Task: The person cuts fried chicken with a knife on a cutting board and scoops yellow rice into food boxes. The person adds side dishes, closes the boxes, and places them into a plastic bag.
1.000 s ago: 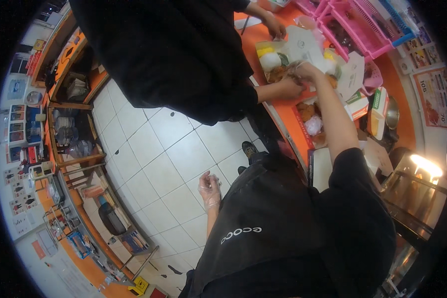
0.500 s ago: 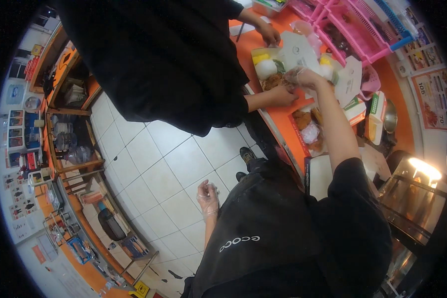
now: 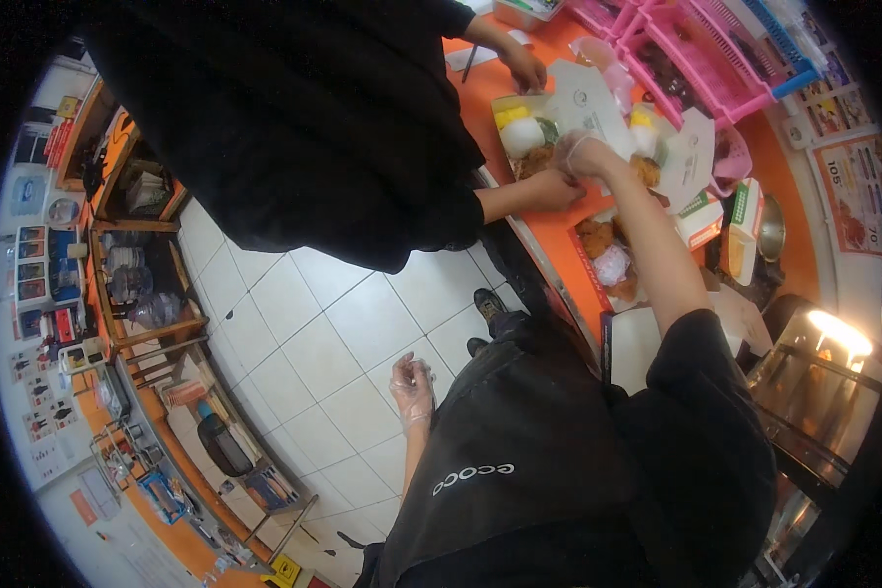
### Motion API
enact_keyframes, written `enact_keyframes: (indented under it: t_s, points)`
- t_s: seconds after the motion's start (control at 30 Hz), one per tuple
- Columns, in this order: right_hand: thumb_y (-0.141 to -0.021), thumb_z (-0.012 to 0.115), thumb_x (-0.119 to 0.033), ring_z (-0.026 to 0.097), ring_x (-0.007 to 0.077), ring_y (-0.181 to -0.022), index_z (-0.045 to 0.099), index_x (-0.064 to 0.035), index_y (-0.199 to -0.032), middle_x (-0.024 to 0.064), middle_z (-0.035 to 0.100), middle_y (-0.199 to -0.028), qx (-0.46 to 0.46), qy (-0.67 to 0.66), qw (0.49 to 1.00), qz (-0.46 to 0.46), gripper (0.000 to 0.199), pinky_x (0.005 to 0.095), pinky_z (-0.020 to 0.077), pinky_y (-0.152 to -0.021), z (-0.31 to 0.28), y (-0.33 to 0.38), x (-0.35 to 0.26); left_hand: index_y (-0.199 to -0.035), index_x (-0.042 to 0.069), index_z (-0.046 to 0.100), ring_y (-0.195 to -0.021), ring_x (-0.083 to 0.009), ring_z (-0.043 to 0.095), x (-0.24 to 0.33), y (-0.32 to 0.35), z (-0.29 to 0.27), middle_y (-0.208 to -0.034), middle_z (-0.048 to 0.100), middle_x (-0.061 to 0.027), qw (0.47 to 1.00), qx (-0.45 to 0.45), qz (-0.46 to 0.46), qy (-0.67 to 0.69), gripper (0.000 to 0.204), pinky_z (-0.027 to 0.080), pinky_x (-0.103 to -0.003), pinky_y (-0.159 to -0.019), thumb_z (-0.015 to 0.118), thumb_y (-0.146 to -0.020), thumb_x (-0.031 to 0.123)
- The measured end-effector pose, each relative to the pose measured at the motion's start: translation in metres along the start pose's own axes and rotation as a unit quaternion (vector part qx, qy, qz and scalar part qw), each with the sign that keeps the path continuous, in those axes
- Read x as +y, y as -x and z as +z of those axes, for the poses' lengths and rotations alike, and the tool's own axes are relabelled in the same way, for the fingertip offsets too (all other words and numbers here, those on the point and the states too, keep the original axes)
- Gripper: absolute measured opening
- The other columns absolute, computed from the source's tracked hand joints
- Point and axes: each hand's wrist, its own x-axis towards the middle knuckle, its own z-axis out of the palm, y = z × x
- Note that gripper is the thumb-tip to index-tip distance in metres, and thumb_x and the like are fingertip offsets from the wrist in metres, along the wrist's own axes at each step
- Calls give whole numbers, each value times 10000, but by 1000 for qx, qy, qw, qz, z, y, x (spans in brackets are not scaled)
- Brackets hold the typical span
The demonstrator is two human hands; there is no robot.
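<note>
My right hand (image 3: 582, 155), in a clear plastic glove, reaches over the orange counter to an open meal box (image 3: 505, 103). Its fingers are bunched over the box's near side, close to the fried chicken (image 3: 535, 163); what they hold, if anything, is hidden. Rice (image 3: 523, 136) and yellow pieces (image 3: 511, 116) lie in the same box. My left hand (image 3: 412, 389), also gloved, hangs low over the floor, its fingers loosely bent and apart, with nothing seen in them. A co-worker's hand (image 3: 555, 190) is beside my right hand; their other hand (image 3: 526, 71) rests near the box's far edge.
Another box (image 3: 691, 157) with food stands to the right. Nearer lies a red tray (image 3: 586, 257) of fried pieces and a wrapped white bundle (image 3: 612, 265). Pink baskets (image 3: 647, 54) stand at the back. A lit warmer (image 3: 804, 382) is at right; the co-worker (image 3: 294, 127) stands at left.
My right hand has drawn in slightly toward the left, and its fingers look more bunched beside the co-worker's hand. My left hand has barely moved.
</note>
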Motion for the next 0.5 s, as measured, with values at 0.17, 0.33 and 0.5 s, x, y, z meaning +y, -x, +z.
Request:
enact_keyframes:
  t_s: [0.17,0.33,0.5]
  points:
    - [-774,663,-105,699,255,-716,765,-45,-778,147,718,-754,-19,-9,995,93,119,406,542,-657,-17,3,-31,-1252,-22,557,-764,-116,612,-5,1,-1,-889,638,-68,1000,17,8,-8,295,563,-291,-700,608,-999,120]
    - [-768,648,-87,665,225,-649,771,-50,-856,135,699,-711,-2,-128,991,43,156,393,515,-586,-29,11,-8,-1249,-16,559,-761,-119,609,-8,2,-1,-894,634,-65,1000,15,-2,-21,292,552,-295,-693,608,-1000,127]
    - [-935,667,-177,596,151,-729,689,1,-1126,43,641,-861,59,-652,742,141,262,322,486,-576,-72,50,-32,-1250,4,564,-783,-118,605,-6,4,-7,-877,626,-53,1000,3,27,4,272,548,-293,-694,602,-1003,111]
